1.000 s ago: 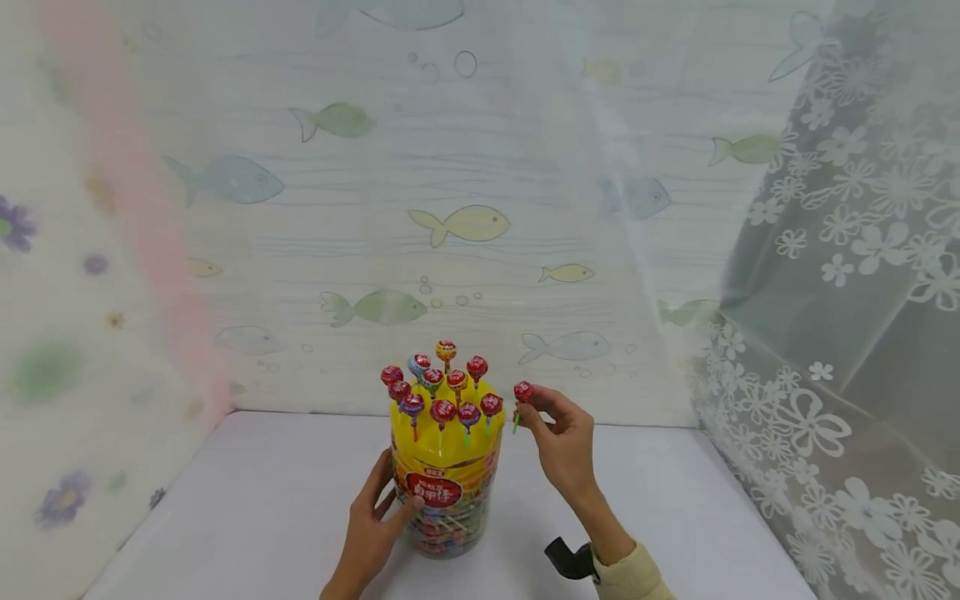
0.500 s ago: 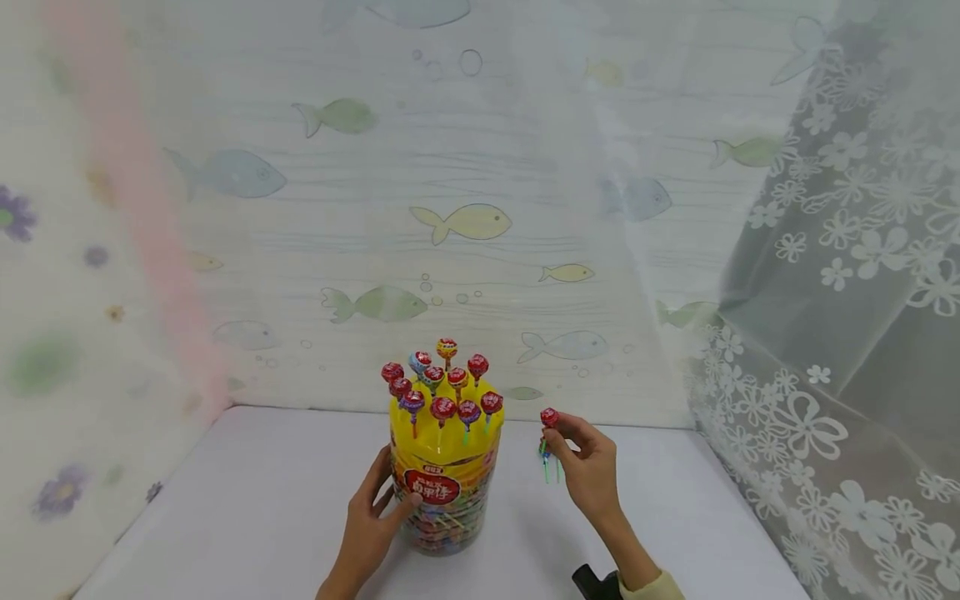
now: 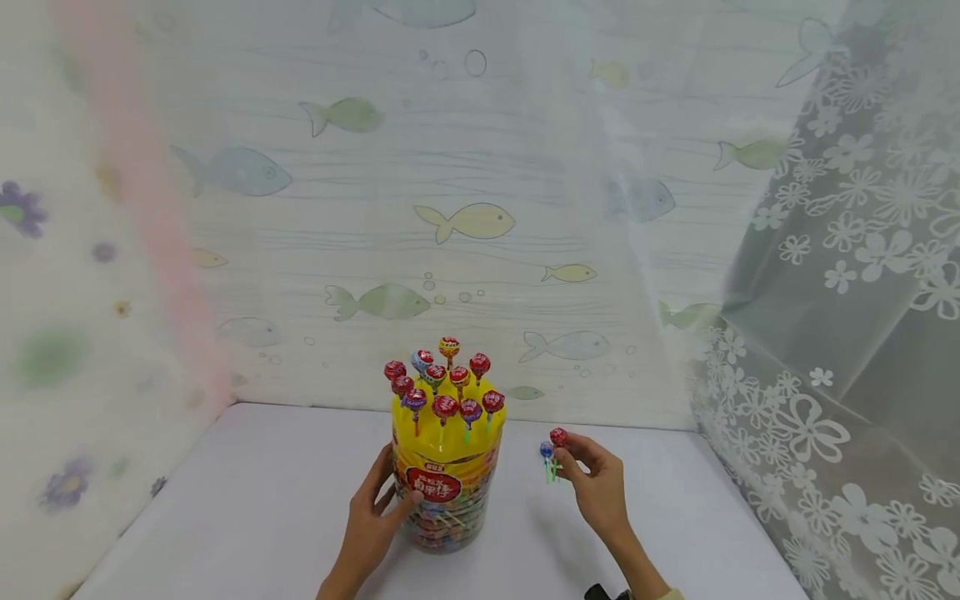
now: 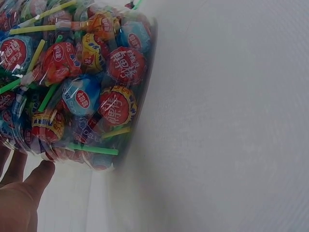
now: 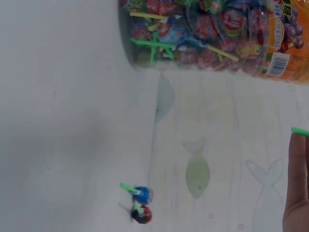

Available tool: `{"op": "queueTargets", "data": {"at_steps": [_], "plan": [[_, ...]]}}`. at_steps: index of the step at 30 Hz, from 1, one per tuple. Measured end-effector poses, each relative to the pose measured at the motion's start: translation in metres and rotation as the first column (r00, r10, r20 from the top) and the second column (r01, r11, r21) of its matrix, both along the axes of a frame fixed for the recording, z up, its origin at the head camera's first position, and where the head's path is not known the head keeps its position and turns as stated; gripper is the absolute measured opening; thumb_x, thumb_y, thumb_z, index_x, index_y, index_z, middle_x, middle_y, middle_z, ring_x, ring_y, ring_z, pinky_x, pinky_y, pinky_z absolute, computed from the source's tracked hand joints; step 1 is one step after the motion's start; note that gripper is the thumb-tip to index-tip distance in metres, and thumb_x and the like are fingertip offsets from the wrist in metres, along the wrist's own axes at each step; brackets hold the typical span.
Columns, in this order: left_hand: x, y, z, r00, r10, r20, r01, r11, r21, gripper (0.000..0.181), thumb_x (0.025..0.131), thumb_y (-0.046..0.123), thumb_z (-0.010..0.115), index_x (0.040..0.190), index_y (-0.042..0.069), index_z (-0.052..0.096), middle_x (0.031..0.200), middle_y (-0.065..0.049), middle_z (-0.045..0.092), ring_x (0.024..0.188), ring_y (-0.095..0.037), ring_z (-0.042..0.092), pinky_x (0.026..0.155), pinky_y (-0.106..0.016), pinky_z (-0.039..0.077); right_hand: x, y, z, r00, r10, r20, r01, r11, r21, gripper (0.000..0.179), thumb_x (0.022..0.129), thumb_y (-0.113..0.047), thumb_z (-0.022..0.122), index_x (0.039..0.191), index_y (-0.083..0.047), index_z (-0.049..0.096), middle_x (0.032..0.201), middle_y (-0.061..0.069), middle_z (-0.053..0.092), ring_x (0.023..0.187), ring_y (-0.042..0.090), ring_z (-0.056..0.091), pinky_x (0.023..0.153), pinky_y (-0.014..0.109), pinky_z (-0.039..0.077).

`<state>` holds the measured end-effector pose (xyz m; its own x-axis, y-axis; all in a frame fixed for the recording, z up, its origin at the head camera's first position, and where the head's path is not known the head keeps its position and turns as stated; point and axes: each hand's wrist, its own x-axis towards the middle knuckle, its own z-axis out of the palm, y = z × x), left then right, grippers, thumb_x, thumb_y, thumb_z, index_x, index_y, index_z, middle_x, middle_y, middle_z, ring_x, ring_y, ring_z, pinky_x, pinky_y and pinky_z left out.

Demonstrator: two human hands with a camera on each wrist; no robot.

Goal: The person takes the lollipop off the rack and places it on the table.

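A clear plastic jar (image 3: 450, 525) full of wrapped lollipops stands upright, with a yellow top and a red label. Several lollipops (image 3: 445, 407) stick up out of that top. My left hand (image 3: 367, 517) holds the jar's left side, its thumb across the front by the label; in the left wrist view its fingers (image 4: 41, 179) reach the jar wall. Right of the jar, my right hand (image 3: 600, 487) pinches a red lollipop (image 3: 558, 437) by its green stick (image 5: 300, 131). Just beyond it, a blue lollipop (image 5: 143, 195) and a dark red one (image 5: 141, 215) rest on the table.
The white table (image 3: 262, 500) runs back to a curtain (image 3: 480, 275) printed with fish. Sheer flowered fabric (image 3: 847, 375) hangs along the right side, and a flower-patterned curtain (image 3: 97, 375) on the left. A black object (image 3: 597, 592) is at my right wrist.
My right hand has carried the red lollipop down and to the right, away from the jar. The blue lollipop now shows beside it. My left hand stays on the jar.
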<state>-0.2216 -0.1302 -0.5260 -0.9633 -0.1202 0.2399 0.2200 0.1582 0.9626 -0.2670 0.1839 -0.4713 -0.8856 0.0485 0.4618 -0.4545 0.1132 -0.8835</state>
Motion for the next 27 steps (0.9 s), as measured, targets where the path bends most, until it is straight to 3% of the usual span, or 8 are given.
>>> {"op": "queueTargets", "data": {"at_steps": [4, 16, 27], "plan": [[0.0, 0.001, 0.001, 1.0, 0.008, 0.008, -0.008, 1.0, -0.003, 0.082, 0.096, 0.025, 0.073, 0.162, 0.013, 0.026, 0.163, -0.017, 0.034, 0.148, -0.044, 0.034, 0.114, -0.062, 0.039, 0.0, 0.005, -0.008, 0.999, -0.007, 0.05, 0.006, 1.0, 0.023, 0.021, 0.092, 0.003, 0.07, 0.113, 0.009, 0.07, 0.1, 0.025, 0.071, 0.084, 0.011, 0.071, 0.067, 0.029, 0.065], [0.001, 0.001, 0.001, 1.0, 0.01, 0.018, -0.01, 1.0, 0.002, 0.084, 0.094, 0.026, 0.074, 0.162, 0.012, 0.026, 0.163, -0.017, 0.035, 0.147, -0.043, 0.035, 0.113, -0.061, 0.041, -0.009, 0.025, -0.031, 0.976, -0.039, 0.212, 0.017, 0.995, 0.102, 0.025, 0.092, 0.005, 0.069, 0.117, 0.009, 0.07, 0.1, 0.023, 0.071, 0.081, 0.01, 0.069, 0.067, 0.029, 0.065], [0.0, 0.0, 0.001, 1.0, 0.002, 0.006, -0.002, 1.0, 0.005, 0.083, 0.094, 0.026, 0.075, 0.162, 0.013, 0.027, 0.163, -0.016, 0.034, 0.147, -0.043, 0.036, 0.113, -0.062, 0.041, -0.028, 0.041, -0.044, 0.926, -0.105, 0.362, 0.05, 0.986, 0.157, 0.026, 0.094, 0.001, 0.068, 0.117, 0.012, 0.068, 0.104, 0.026, 0.073, 0.078, 0.014, 0.072, 0.067, 0.028, 0.065]]}}
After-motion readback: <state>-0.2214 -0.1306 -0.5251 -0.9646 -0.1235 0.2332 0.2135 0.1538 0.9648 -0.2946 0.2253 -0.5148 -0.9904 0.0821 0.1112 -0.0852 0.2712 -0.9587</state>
